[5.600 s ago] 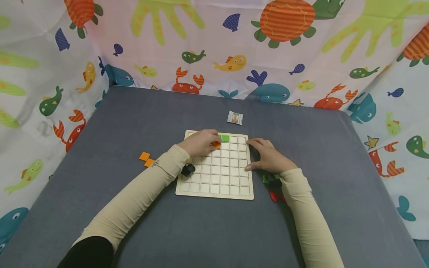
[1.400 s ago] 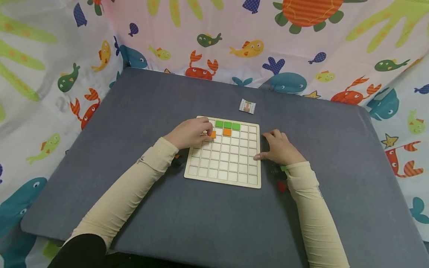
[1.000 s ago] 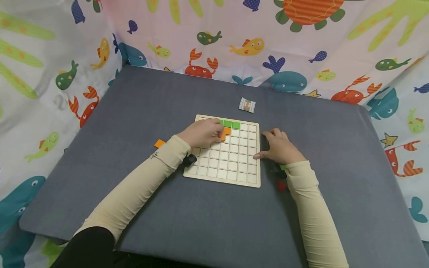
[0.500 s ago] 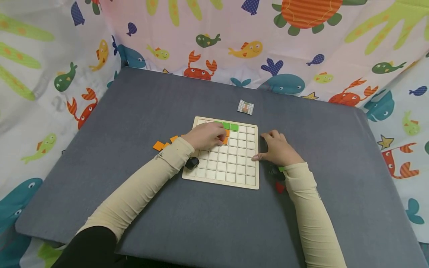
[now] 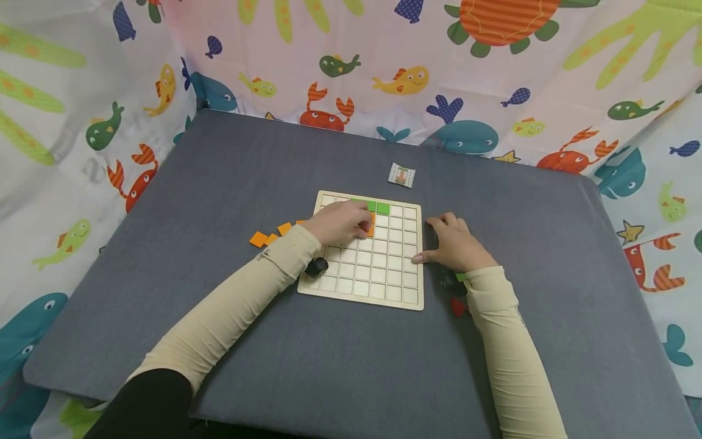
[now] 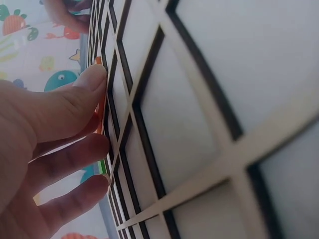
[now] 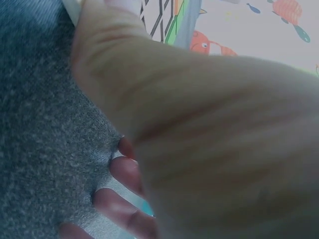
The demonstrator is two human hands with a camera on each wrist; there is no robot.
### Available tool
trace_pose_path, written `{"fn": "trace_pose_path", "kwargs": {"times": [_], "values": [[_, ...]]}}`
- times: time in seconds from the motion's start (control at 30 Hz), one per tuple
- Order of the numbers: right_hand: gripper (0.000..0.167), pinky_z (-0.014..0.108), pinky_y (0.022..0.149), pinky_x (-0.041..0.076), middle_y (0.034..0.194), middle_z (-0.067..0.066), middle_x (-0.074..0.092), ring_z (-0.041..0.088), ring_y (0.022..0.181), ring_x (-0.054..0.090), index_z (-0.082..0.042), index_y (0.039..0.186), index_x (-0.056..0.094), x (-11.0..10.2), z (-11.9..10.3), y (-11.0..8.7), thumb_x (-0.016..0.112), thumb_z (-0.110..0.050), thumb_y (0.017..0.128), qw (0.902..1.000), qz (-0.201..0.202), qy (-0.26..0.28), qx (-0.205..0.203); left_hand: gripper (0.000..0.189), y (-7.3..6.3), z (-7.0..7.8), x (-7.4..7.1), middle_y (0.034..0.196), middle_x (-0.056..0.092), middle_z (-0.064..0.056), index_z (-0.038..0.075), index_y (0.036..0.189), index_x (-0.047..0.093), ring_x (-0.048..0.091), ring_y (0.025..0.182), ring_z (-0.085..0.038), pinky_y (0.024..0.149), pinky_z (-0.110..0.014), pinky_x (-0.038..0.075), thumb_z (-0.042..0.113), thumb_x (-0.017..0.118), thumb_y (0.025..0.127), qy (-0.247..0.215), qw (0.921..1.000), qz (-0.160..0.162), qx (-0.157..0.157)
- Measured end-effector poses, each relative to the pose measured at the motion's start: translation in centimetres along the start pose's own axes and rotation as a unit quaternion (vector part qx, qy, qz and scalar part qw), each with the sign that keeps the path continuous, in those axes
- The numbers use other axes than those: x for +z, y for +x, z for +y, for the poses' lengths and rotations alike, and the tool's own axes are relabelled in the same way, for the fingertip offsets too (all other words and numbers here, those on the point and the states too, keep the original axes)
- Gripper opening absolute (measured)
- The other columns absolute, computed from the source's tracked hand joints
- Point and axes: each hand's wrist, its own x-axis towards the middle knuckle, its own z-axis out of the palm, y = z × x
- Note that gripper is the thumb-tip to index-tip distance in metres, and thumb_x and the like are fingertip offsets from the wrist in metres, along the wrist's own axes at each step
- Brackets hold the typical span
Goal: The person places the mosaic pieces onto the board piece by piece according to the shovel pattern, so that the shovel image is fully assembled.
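A pale wooden grid board (image 5: 378, 297) lies on the grey table. My left hand (image 5: 341, 221) is over its upper part, thumb and forefinger pinching an orange square tile (image 6: 99, 102) low against the cells. Green tiles (image 5: 383, 208) sit in the top row, partly behind that hand. Orange (image 5: 372, 231) shows just right of the fingertips; how many tiles it belongs to is hidden. At the board's right edge, my right hand (image 5: 454, 245) rests its thumb on the rim, other fingers loosely bent on the table, holding nothing.
Several loose orange tiles (image 5: 259, 239) lie left of the board, partly behind the left sleeve. A small patterned card (image 5: 401, 175) lies beyond it. Red (image 5: 457, 306) and green pieces (image 5: 460, 277) sit by the right wrist. A printed curtain (image 5: 373, 36) hangs behind.
The left hand brought an orange tile rightward to the second and third rows, then nearly stopped. More green tiles show in the top row than at first. The right hand stayed by the edge.
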Motion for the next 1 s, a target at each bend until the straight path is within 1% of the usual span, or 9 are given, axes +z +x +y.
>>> {"fn": "trace_pose_path", "kwargs": {"times": [0.27, 0.33, 0.43, 0.5, 0.6, 0.67, 0.83, 0.9, 1.0], "values": [[0.104, 0.059, 0.102, 0.035, 0.142, 0.025, 0.030, 0.042, 0.128, 0.029, 0.001, 0.147, 0.032, -0.3, 0.2, -0.1, 0.079, -0.054, 0.071, 1.0000, 0.005, -0.002, 0.000, 0.006, -0.4, 0.0, -0.3, 0.095, 0.058, 0.000, 0.015, 0.095, 0.069, 0.055, 0.081, -0.014, 0.073, -0.030, 0.046, 0.019, 0.068, 0.090, -0.007, 1.0000, 0.003, -0.001], [0.105, 0.059, 0.102, 0.035, 0.143, 0.025, 0.030, 0.041, 0.129, 0.028, 0.001, 0.147, 0.032, -0.1, 0.3, 0.0, 0.078, -0.054, 0.071, 1.0000, 0.004, -0.001, 0.000, 0.007, -0.8, -0.2, -0.3, 0.097, 0.059, 0.001, 0.016, 0.097, 0.069, 0.056, 0.082, -0.014, 0.073, -0.030, 0.047, 0.017, 0.067, 0.090, -0.013, 0.9999, 0.008, -0.004], [0.105, 0.059, 0.102, 0.035, 0.143, 0.025, 0.030, 0.042, 0.129, 0.028, 0.001, 0.147, 0.031, 0.1, 0.3, 0.0, 0.078, -0.055, 0.071, 1.0000, 0.001, 0.003, -0.002, 0.011, -1.9, -0.7, -0.5, 0.100, 0.060, 0.001, 0.015, 0.100, 0.069, 0.058, 0.085, -0.013, 0.075, -0.030, 0.048, 0.015, 0.066, 0.090, -0.019, 0.9997, 0.016, -0.006], [0.106, 0.059, 0.102, 0.035, 0.143, 0.025, 0.030, 0.042, 0.129, 0.028, 0.001, 0.147, 0.031, 0.2, 0.3, 0.0, 0.078, -0.055, 0.071, 1.0000, 0.003, 0.004, -0.003, 0.012, -2.8, -0.9, -0.7, 0.101, 0.061, 0.000, 0.014, 0.101, 0.069, 0.059, 0.087, -0.014, 0.076, -0.030, 0.049, 0.016, 0.066, 0.090, -0.023, 0.9995, 0.019, -0.006], [0.106, 0.059, 0.102, 0.035, 0.143, 0.025, 0.030, 0.041, 0.129, 0.028, 0.001, 0.147, 0.032, 0.4, 0.2, 0.2, 0.079, -0.055, 0.070, 1.0000, 0.007, 0.006, 0.000, 0.013, -4.8, -1.5, -1.3, 0.103, 0.061, 0.000, 0.014, 0.102, 0.070, 0.058, 0.086, -0.014, 0.076, -0.030, 0.049, 0.019, 0.068, 0.091, -0.028, 0.9993, 0.021, -0.015], [0.106, 0.059, 0.102, 0.036, 0.143, 0.025, 0.030, 0.041, 0.129, 0.028, 0.000, 0.147, 0.032, 0.5, 0.1, 0.3, 0.079, -0.056, 0.069, 0.9999, 0.009, 0.008, 0.002, 0.014, -6.3, -1.8, -1.7, 0.104, 0.061, 0.000, 0.014, 0.103, 0.070, 0.058, 0.086, -0.014, 0.076, -0.030, 0.048, 0.020, 0.068, 0.090, -0.032, 0.9989, 0.025, -0.025], [0.107, 0.059, 0.102, 0.035, 0.144, 0.025, 0.029, 0.041, 0.129, 0.027, 0.001, 0.147, 0.031, 0.5, 0.1, 0.1, 0.079, -0.056, 0.070, 0.9999, 0.002, 0.013, 0.004, 0.018, -10.2, -3.1, -2.8, 0.104, 0.062, -0.002, 0.012, 0.105, 0.069, 0.059, 0.085, -0.017, 0.074, -0.031, 0.049, 0.018, 0.070, 0.089, -0.025, 0.9978, 0.048, -0.039], [0.106, 0.059, 0.102, 0.035, 0.143, 0.025, 0.029, 0.042, 0.129, 0.027, 0.001, 0.147, 0.031, 0.5, 0.2, 0.1, 0.079, -0.055, 0.070, 0.9999, 0.000, 0.014, 0.003, 0.020, -11.7, -3.7, -3.2, 0.104, 0.062, -0.003, 0.012, 0.106, 0.069, 0.060, 0.085, -0.018, 0.074, -0.031, 0.049, 0.017, 0.072, 0.087, -0.025, 0.9972, 0.048, -0.053], [0.106, 0.059, 0.102, 0.035, 0.143, 0.026, 0.029, 0.043, 0.129, 0.026, 0.002, 0.146, 0.031, 0.3, 0.2, 0.1, 0.079, -0.055, 0.070, 0.9999, 0.003, 0.013, -0.004, 0.025, -13.7, -4.5, -3.8, 0.105, 0.062, -0.003, 0.011, 0.108, 0.069, 0.060, 0.086, -0.019, 0.075, -0.033, 0.049, 0.019, 0.074, 0.085, -0.024, 0.9953, 0.040, -0.085]]}}
